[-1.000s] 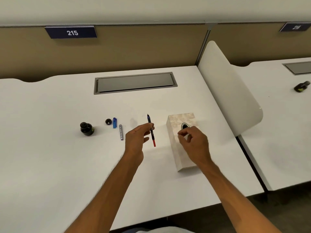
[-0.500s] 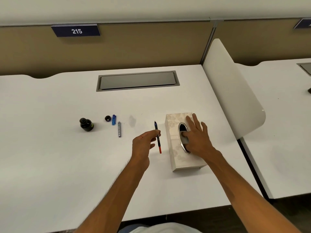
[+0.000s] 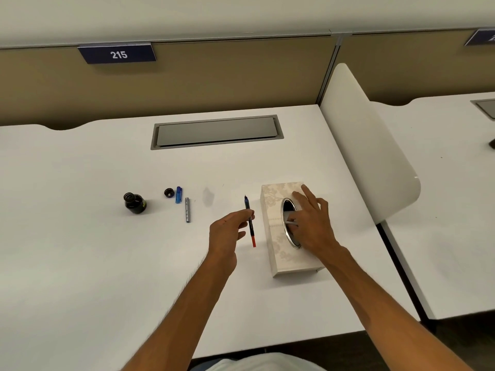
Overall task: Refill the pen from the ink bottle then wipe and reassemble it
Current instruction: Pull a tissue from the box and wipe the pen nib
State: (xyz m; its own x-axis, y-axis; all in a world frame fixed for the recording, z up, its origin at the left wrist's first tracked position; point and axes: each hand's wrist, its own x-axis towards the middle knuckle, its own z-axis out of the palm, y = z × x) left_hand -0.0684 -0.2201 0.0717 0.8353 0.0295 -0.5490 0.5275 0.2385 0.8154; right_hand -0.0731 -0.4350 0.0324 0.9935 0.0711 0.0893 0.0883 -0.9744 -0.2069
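Note:
My left hand (image 3: 227, 232) pinches the inner pen section (image 3: 251, 228), a thin dark piece with a red lower end, held just above the desk left of the tissue box (image 3: 277, 254). My right hand (image 3: 312, 226) lies on top of the box. Its thumb and forefinger reach into the oval opening and pinch a white tissue (image 3: 290, 222), while the other fingers spread over the lid. Further left on the desk stand the open black ink bottle (image 3: 134, 203), its black cap (image 3: 168, 193), a blue pen cap (image 3: 178, 194) and the grey pen barrel (image 3: 187, 210).
A faint grey smudge (image 3: 208, 196) marks the white desk (image 3: 80, 263) between the barrel and the pen section. A grey cable hatch (image 3: 217, 132) sits at the back. A white curved divider (image 3: 367, 145) rises at the desk's right edge, with another desk beyond it.
My right hand came down onto the tissue box, and its thumb and forefinger went into the opening onto a tissue. My left hand kept the pen section beside the box.

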